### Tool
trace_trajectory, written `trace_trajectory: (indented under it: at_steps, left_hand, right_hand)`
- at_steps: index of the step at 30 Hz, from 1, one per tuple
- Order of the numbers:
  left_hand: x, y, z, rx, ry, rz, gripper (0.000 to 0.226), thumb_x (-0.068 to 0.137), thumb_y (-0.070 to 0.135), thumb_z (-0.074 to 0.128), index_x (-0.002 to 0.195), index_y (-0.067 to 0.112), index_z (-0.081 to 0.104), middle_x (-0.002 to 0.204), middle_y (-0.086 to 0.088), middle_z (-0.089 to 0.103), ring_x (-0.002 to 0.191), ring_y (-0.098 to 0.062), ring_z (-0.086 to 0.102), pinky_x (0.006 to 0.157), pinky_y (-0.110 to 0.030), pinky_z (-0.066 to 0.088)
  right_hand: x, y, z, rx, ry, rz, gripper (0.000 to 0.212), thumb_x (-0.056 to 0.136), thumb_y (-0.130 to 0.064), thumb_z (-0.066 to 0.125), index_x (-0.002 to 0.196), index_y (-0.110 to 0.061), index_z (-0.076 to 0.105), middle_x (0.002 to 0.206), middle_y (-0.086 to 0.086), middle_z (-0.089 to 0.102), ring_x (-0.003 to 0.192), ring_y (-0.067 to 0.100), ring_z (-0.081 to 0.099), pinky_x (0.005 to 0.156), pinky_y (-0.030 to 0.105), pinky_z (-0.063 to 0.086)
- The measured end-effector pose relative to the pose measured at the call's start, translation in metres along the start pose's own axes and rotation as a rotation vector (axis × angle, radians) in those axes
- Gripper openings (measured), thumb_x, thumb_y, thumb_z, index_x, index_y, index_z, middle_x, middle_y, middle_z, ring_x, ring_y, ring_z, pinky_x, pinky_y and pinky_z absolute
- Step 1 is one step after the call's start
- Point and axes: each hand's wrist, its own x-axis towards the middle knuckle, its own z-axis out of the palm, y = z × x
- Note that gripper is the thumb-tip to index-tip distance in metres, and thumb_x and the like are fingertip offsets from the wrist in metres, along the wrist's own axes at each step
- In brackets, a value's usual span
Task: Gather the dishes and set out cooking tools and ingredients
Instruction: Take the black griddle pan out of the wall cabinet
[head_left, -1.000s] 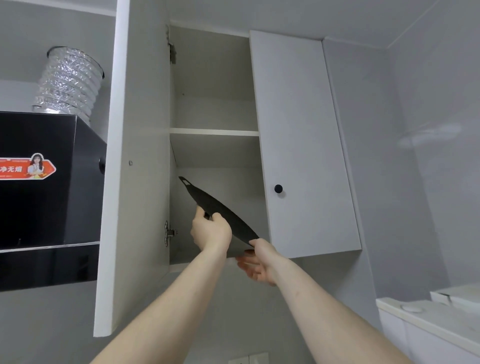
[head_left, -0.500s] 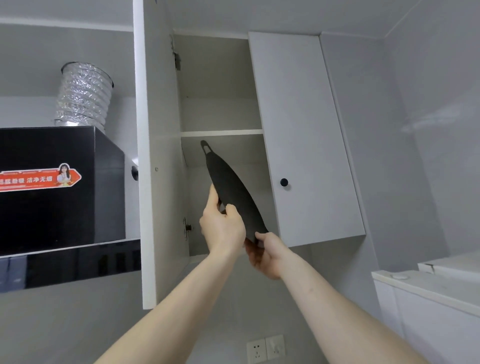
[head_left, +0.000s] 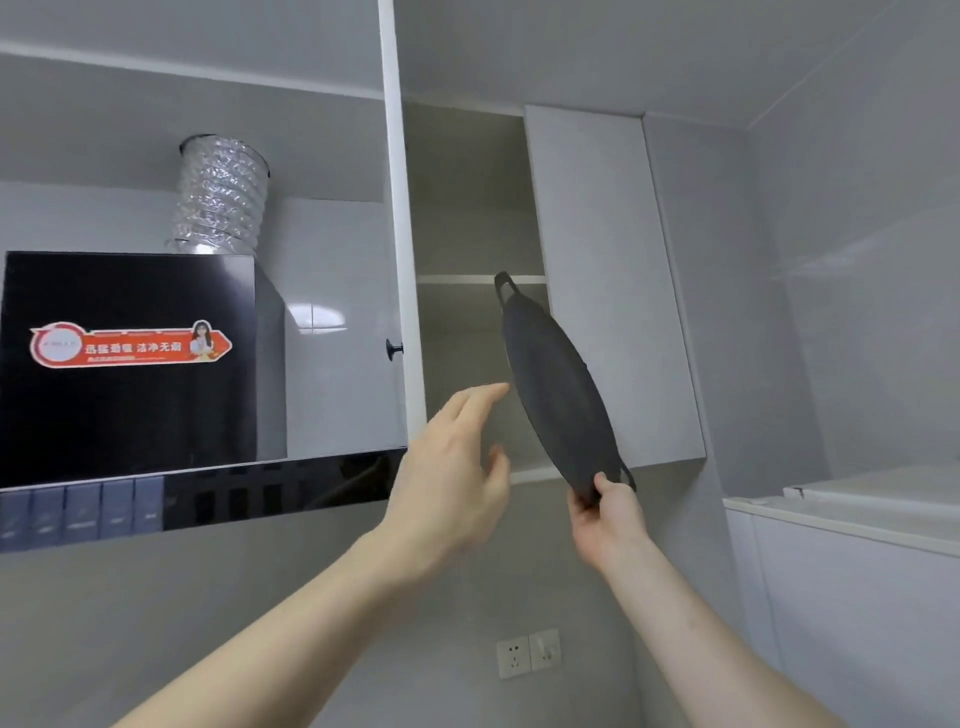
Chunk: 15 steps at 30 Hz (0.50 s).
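A black round griddle pan (head_left: 558, 395) with a loop handle at each end is held tilted, nearly on edge, in front of the open wall cabinet (head_left: 467, 218), its upper handle level with the cabinet shelf (head_left: 457, 279). The pan is gripped at its lower rim by the right hand (head_left: 605, 525), whose thumb and fingers are pinched on the edge just beside the lower loop handle. The left hand (head_left: 452, 467) is raised just left of the pan with its fingers spread and relaxed; nothing is held by it, and whether its fingertips touch the pan cannot be told. The cabinet's left door (head_left: 397, 234) is swung open and seen edge-on, with its black knob (head_left: 393, 348) showing at the left; the right door (head_left: 613, 280) is closed. A black range hood (head_left: 130, 405) bearing a red sticker (head_left: 130, 345) is mounted to the left, topped by a silver flexible duct (head_left: 221, 195). A wall socket and switch (head_left: 528, 652) are seen below the cabinet, and a white bench (head_left: 841, 519) lies at the right.
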Motion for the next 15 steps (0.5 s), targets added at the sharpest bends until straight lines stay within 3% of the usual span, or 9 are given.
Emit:
trace_trajectory:
  at_steps: [2, 5, 10, 12, 15]
  left_hand:
    - [-0.014, -0.013, -0.023, 0.134, 0.041, 0.082, 0.057, 0.091, 0.015, 0.057, 0.144, 0.031, 0.045, 0.149, 0.019, 0.042, 0.130, -0.007, 0.046, 0.096, -0.027, 0.048]
    - [-0.034, -0.033, -0.050, 0.205, 0.014, 0.027, 0.063, 0.089, 0.016, 0.059, 0.148, 0.027, 0.040, 0.155, 0.014, 0.034, 0.133, -0.012, 0.043, 0.091, -0.027, 0.048]
    - [-0.050, -0.063, -0.057, 0.140, -0.209, -0.146, 0.074, 0.098, 0.030, 0.056, 0.161, 0.023, 0.016, 0.167, 0.011, 0.013, 0.151, -0.011, 0.025, 0.115, -0.027, 0.030]
    - [-0.052, -0.061, -0.055, 0.120, -0.305, -0.130, 0.076, 0.102, 0.033, 0.053, 0.162, 0.020, 0.008, 0.168, 0.011, 0.008, 0.148, -0.012, 0.031, 0.117, -0.027, 0.027]
    - [-0.055, -0.057, -0.045, 0.092, -0.346, -0.127, 0.082, 0.103, 0.034, 0.051, 0.161, 0.022, -0.004, 0.169, 0.012, 0.005, 0.136, -0.014, 0.048, 0.112, -0.030, 0.037]
  right_hand:
    - [-0.017, -0.005, 0.003, 0.052, 0.013, -0.033, 0.033, 0.104, 0.001, 0.044, 0.132, -0.011, 0.055, 0.111, 0.007, 0.067, 0.085, 0.019, 0.065, 0.046, 0.024, 0.057]
    - [-0.045, -0.011, 0.006, 0.045, 0.034, -0.064, 0.035, 0.104, 0.000, 0.045, 0.137, -0.010, 0.053, 0.107, 0.006, 0.068, 0.085, 0.020, 0.066, 0.045, 0.025, 0.057]
    - [-0.084, -0.024, 0.013, -0.047, 0.006, -0.123, 0.027, 0.105, -0.004, 0.046, 0.127, -0.012, 0.059, 0.099, 0.002, 0.069, 0.083, 0.018, 0.067, 0.047, 0.023, 0.057]
    - [-0.095, -0.031, 0.019, -0.084, -0.010, -0.158, 0.025, 0.105, -0.005, 0.046, 0.125, -0.011, 0.060, 0.100, 0.002, 0.070, 0.084, 0.018, 0.068, 0.048, 0.023, 0.057]
    - [-0.104, -0.041, 0.028, -0.147, -0.014, -0.207, 0.025, 0.105, -0.007, 0.047, 0.127, -0.012, 0.059, 0.109, 0.002, 0.070, 0.086, 0.017, 0.069, 0.050, 0.023, 0.057]
